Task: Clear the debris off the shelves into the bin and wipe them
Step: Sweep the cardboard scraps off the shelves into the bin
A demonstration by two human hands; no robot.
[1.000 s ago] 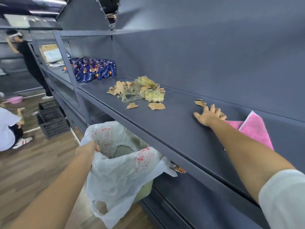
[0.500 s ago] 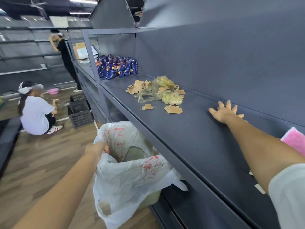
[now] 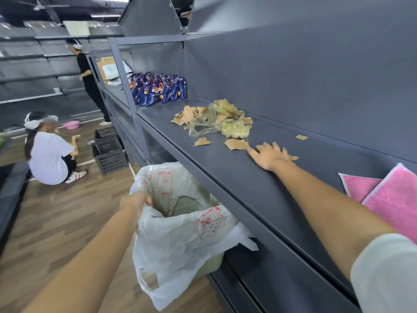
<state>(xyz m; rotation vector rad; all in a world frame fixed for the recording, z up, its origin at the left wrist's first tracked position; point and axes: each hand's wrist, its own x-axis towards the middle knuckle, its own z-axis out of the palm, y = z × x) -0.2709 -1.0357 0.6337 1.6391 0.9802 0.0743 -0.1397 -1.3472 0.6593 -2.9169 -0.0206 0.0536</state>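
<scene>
Lying just beside fingers (image 3: 268,147) — cardboard scrap (image 3: 237,144).

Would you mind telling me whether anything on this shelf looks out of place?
Yes: torn cardboard scraps and crumpled plastic wrap lie heaped on the shelf near the blue snack packets, with stray pieces by the right hand.

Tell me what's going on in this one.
A person is clearing a shelf. The left grip holds the bag lining the bin by its rim, below the shelf edge. The right grip lies flat on the shelf, fingers spread, near the debris, none swept in yet. The cloth lies unused.
</scene>
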